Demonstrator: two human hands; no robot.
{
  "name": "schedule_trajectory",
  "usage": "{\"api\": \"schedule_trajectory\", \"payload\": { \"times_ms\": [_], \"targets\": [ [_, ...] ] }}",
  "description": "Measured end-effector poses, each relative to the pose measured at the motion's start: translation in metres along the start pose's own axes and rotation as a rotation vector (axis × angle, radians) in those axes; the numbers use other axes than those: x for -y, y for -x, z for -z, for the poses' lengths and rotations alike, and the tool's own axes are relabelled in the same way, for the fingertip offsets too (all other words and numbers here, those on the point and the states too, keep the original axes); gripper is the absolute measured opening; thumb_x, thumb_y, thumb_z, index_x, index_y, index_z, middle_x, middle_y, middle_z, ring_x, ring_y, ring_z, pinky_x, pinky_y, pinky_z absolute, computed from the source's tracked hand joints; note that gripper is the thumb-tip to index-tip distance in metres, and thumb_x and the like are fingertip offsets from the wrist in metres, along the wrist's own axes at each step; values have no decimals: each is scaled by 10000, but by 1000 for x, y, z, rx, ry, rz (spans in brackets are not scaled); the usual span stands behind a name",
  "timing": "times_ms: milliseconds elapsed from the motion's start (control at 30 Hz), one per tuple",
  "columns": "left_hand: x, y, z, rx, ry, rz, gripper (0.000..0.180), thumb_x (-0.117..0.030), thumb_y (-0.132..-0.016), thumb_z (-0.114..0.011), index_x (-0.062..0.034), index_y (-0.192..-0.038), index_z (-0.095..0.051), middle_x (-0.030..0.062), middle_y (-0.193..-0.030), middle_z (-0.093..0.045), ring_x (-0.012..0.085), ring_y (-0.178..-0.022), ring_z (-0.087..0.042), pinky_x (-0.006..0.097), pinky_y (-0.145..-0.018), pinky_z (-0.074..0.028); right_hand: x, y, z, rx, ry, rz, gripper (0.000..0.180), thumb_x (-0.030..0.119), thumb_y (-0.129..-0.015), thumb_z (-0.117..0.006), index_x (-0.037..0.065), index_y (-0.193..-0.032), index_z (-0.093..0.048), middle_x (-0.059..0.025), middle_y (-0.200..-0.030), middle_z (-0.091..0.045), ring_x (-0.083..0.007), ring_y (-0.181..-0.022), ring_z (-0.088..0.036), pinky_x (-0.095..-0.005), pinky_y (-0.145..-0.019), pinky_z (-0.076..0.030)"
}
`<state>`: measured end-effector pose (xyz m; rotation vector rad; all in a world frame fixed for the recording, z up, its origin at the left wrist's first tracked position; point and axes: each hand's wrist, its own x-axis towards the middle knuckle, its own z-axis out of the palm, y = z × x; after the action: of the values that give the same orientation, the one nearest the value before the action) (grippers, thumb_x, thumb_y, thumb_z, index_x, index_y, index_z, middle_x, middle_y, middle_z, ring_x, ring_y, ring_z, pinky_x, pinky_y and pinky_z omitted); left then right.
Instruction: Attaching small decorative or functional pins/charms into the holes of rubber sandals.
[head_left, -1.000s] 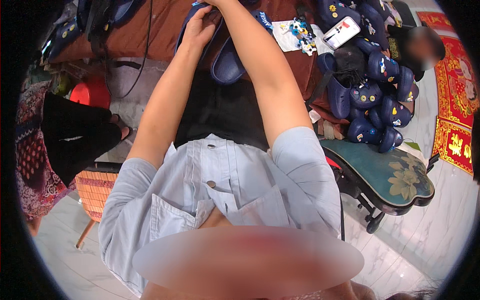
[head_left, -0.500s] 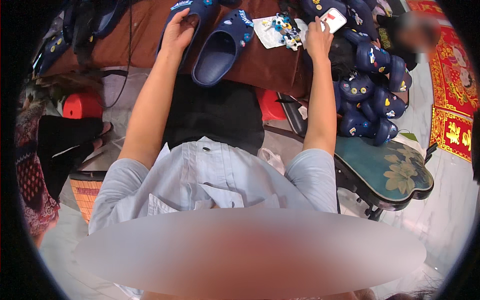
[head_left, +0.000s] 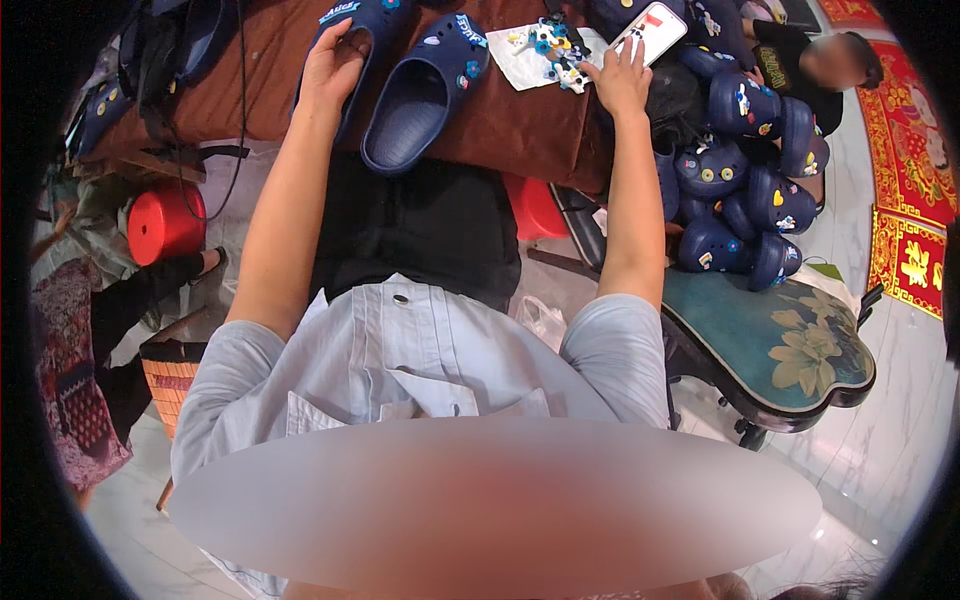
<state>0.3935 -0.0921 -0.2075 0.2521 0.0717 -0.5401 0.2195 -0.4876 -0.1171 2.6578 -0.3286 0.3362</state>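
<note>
On white phone (head_left: 662, 27), right fingers (head_left: 626, 58) spread

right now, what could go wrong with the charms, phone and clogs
The right hand is close to the charms on the white sheet, so it might scatter some. It overlaps the phone in view and could nudge it. The piled clogs rest on one another, so one might slip.

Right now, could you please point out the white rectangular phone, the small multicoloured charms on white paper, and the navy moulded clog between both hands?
White phone (head_left: 660, 28), head view: on its screen.
Multicoloured charms (head_left: 565, 53), head view: amid the heap.
Navy clog (head_left: 415, 102), head view: on its footbed.
</note>
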Motion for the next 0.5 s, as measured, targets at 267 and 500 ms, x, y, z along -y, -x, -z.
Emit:
{"api": "schedule_trajectory", "payload": {
  "times_ms": [267,500],
  "targets": [
    [5,-4,-2,39,29,-18,184,-16,-805,-637,-12,-976,-569,104,-978,-611,235,-923,-570,342,-887,-446,-6,7,4,-85,-97,-115,599,526,-832,-563,6,-1129,-591,-390,-1322,-355,-470,-1330,-226,-530,-1015,-280],
    [1,4,-11,64,31,-19,136,-9,-809,-635,-21,-932,-577,97,-925,-612,234,-890,-576,339,-860,-456,-7,13,16,-141,-98,-70,521,471,-858,-559,-14,-1031,-635,-343,-1297,-429,-461,-1296,-297,-531,-970,-337]
  ]
}}
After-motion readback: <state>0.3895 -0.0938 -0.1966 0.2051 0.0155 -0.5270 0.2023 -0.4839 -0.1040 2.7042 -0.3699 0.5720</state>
